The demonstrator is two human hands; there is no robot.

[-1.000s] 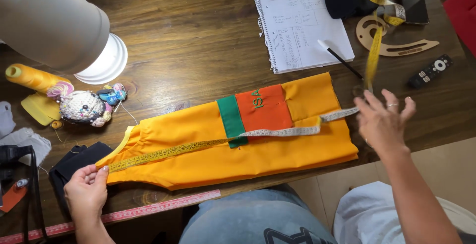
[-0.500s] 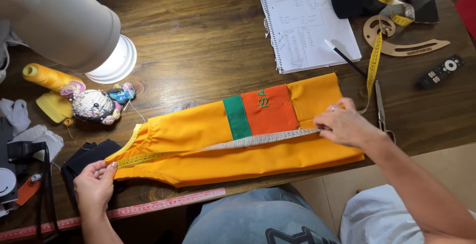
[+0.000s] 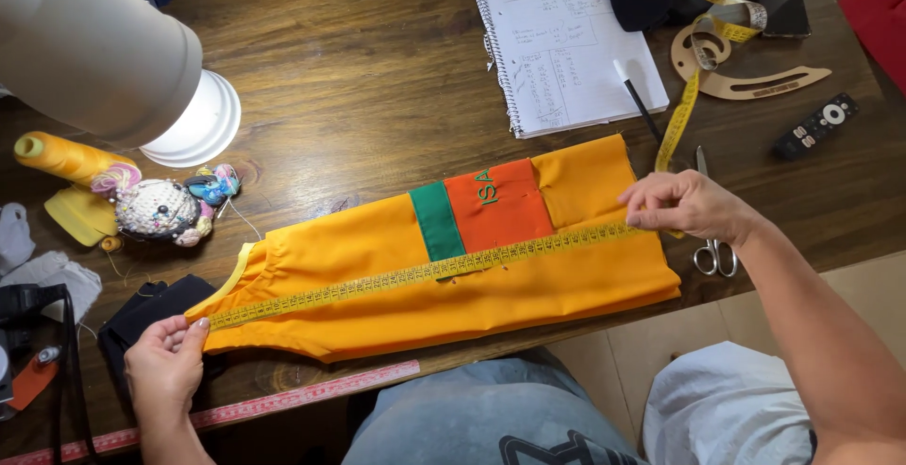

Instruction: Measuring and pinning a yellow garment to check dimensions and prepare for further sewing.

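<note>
Head view, near to far: a pink ruler (image 3: 283,404) lies along the near table edge. My left hand (image 3: 165,371) pinches one end of the yellow tape measure (image 3: 425,271) at the near-left corner of the orange garment (image 3: 453,267), fingers closed on it. Farther right, my right hand (image 3: 684,205) pinches the tape taut at the garment's right end, wrist bent down. Scissors (image 3: 713,243) lie just beyond.

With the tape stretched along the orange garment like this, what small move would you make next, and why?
Probably read the tape measure at the right hand: the left hand pins its end at the garment edge, and it already lies taut.
</note>
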